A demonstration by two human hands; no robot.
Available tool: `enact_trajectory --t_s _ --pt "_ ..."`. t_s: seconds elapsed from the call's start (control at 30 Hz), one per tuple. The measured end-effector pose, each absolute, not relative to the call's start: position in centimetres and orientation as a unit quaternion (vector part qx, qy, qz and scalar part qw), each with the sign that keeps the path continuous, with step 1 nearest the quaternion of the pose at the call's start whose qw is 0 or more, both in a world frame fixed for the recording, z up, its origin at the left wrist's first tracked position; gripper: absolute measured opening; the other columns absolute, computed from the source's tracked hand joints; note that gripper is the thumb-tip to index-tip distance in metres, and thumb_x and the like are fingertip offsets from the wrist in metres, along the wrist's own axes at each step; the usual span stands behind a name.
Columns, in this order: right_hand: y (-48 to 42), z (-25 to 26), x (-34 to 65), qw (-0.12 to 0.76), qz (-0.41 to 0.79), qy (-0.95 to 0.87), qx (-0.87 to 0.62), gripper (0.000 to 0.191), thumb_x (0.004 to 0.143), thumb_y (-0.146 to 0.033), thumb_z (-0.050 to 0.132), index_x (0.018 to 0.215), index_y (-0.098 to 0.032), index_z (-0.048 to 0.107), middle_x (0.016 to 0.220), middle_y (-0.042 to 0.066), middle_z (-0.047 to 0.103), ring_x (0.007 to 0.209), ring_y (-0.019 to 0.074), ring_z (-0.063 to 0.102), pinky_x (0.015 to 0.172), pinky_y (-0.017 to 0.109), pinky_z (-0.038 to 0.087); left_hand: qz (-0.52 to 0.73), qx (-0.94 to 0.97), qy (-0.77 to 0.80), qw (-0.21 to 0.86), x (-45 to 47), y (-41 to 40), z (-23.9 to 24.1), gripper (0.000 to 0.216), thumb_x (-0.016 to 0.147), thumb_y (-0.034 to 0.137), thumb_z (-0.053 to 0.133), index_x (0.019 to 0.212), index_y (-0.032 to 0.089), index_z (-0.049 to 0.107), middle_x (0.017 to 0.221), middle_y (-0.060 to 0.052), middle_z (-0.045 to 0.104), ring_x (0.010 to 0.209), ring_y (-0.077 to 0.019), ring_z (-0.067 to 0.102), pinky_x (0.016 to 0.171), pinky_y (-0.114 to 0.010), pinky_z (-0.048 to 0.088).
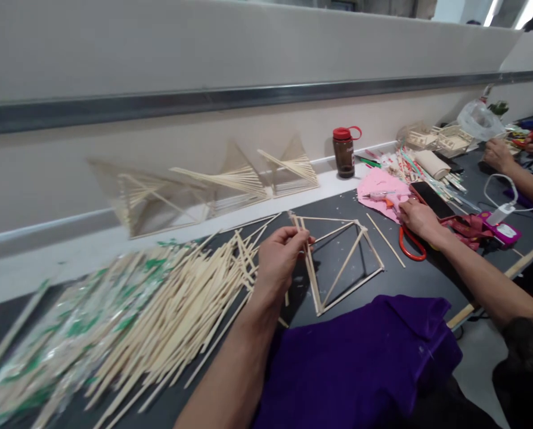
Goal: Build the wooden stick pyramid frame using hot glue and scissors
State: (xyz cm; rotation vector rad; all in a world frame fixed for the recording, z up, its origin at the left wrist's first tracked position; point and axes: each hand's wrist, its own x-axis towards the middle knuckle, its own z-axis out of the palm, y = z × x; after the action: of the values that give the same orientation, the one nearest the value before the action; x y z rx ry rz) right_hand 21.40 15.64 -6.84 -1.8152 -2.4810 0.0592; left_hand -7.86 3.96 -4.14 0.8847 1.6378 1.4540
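My left hand (279,255) pinches one side of a frame (347,262) glued up from thin wooden sticks, its lower corner toward the table's front edge. On the right, the curled fingers of my right hand (421,221) close around the handle end of a small hot glue gun (383,196) with an orange trigger. That glue gun rests on a pink sheet (369,182). Just below the right hand are red-orange scissor handles (413,245). A single loose stick (385,239) lies between frame and scissors.
Loose wooden sticks (181,304) and plastic-wrapped sticks (83,310) cover the left. Finished stick structures (231,182) lean along the wall. A red-lidded bottle (344,155), a phone (431,201) and a purple power strip (501,231) stand or lie farther right, near another person's hand (499,155).
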Motion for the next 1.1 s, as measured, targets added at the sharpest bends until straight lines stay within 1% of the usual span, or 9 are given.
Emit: enact_trajectory --t_s 0.3,0.37,0.43,0.47,0.53,0.6,0.7,0.83,1.1 --pt "15.3 -6.7 21.0 -0.005 -0.023 -0.806 -0.591 0.038 0.099 -0.022 0.039 0.113 -0.006 0.071 0.118 0.023 0.067 0.103 0.0287 0.066 0.075 0.032 0.045 0.578 0.350 0.630 0.383 -7.9 3.8 -4.6 0.030 0.058 0.041 0.075 0.072 0.017 0.063 0.064 -0.002 0.068 0.053 -0.0134 0.060 0.054 -0.025 0.044" --pt "15.0 -5.2 20.3 0.014 -0.032 -0.806 -0.591 0.037 0.099 -0.024 0.042 0.115 -0.007 0.071 0.122 0.023 0.067 0.105 0.0308 0.066 0.074 0.034 0.045 0.574 0.352 0.635 0.380 -7.9 3.8 -4.6 0.028 0.059 0.040 0.074 0.071 0.018 0.062 0.064 -0.002 0.068 0.054 -0.0136 0.060 0.054 -0.025 0.044" --pt "15.0 -3.3 18.7 0.108 -0.029 -0.829 -0.549 0.033 0.096 -0.029 0.050 0.115 -0.014 0.073 0.121 0.019 0.069 0.106 0.0300 0.065 0.077 0.034 0.045 0.571 0.355 0.639 0.375 -7.9 3.7 -4.5 0.027 0.059 0.039 0.074 0.070 0.018 0.061 0.064 -0.001 0.068 0.054 -0.0135 0.060 0.054 -0.025 0.043" --pt "15.2 -2.4 17.5 0.172 0.002 -0.839 -0.516 0.030 0.096 -0.031 0.052 0.110 -0.017 0.074 0.120 0.015 0.070 0.103 0.0275 0.066 0.078 0.034 0.045 0.569 0.356 0.641 0.374 -7.8 3.6 -4.4 0.027 0.060 0.039 0.073 0.070 0.018 0.061 0.064 -0.001 0.068 0.054 -0.0134 0.060 0.054 -0.025 0.044" --pt "15.9 -0.8 14.5 0.260 0.112 -0.861 -0.422 0.021 0.091 -0.027 0.059 0.101 -0.019 0.077 0.104 0.008 0.074 0.096 0.0220 0.065 0.079 0.031 0.045 0.564 0.357 0.646 0.371 -7.8 3.5 -4.3 0.026 0.061 0.039 0.073 0.071 0.019 0.060 0.065 -0.001 0.069 0.056 -0.0137 0.061 0.055 -0.025 0.045" --pt "16.7 0.1 11.1 0.285 0.230 -0.870 -0.329 0.014 0.085 -0.020 0.065 0.092 -0.018 0.077 0.088 0.004 0.073 0.088 0.0178 0.063 0.077 0.029 0.044 0.559 0.355 0.653 0.368 -7.8 3.4 -4.2 0.026 0.061 0.038 0.073 0.072 0.019 0.060 0.066 -0.001 0.069 0.057 -0.0139 0.061 0.057 -0.025 0.046" --pt "17.4 0.4 6.6 0.223 0.352 -0.878 -0.237 0.012 0.078 -0.011 0.067 0.083 -0.015 0.077 0.075 0.000 0.070 0.078 0.0122 0.059 0.074 0.025 0.042 0.558 0.355 0.658 0.361 -7.9 3.2 -4.2 0.026 0.061 0.037 0.073 0.073 0.018 0.061 0.065 0.000 0.069 0.056 -0.0131 0.061 0.056 -0.024 0.046" --pt "17.3 -0.5 4.4 0.148 0.435 -0.868 -0.187 0.014 0.077 -0.005 0.065 0.081 -0.011 0.077 0.070 -0.001 0.068 0.070 0.0090 0.056 0.070 0.023 0.042 0.563 0.354 0.661 0.349 -8.0 3.1 -4.4 0.025 0.060 0.037 0.074 0.071 0.018 0.061 0.063 -0.001 0.069 0.055 -0.0132 0.062 0.052 -0.023 0.046" --pt "17.5 -2.0 4.5 0.156 0.538 -0.817 -0.136 0.017 0.083 -0.004 0.064 0.088 -0.011 0.078 0.071 0.000 0.070 0.068 0.0088 0.057 0.073 0.023 0.046 0.574 0.335 0.661 0.348 -7.8 3.2 -4.4 0.028 0.059 0.038 0.076 0.073 0.017 0.063 0.061 0.000 0.069 0.050 -0.0118 0.061 0.050 -0.022 0.049"
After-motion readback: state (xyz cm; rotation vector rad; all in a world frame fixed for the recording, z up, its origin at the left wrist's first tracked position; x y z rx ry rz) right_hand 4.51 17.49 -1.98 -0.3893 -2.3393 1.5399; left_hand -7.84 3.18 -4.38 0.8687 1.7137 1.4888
